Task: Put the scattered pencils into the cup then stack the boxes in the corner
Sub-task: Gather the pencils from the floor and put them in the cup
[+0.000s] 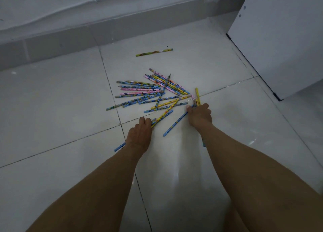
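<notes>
Several patterned pencils (150, 93), blue, pink and yellow, lie in a loose pile on the white tiled floor. One green-yellow pencil (154, 52) lies apart, nearer the wall. My left hand (139, 134) rests at the pile's near edge, fingers curled over a blue pencil and the ends of others. At the pile's right edge, my right hand (200, 115) is closed around a few pencils that stick out above and below the fist. No cup and no boxes are in view.
A grey skirting and white wall (87, 22) run along the back. A white cabinet (279, 39) stands at the right, its lower corner close to the pile. The tiled floor (52, 109) stretches to the left and right of my arms.
</notes>
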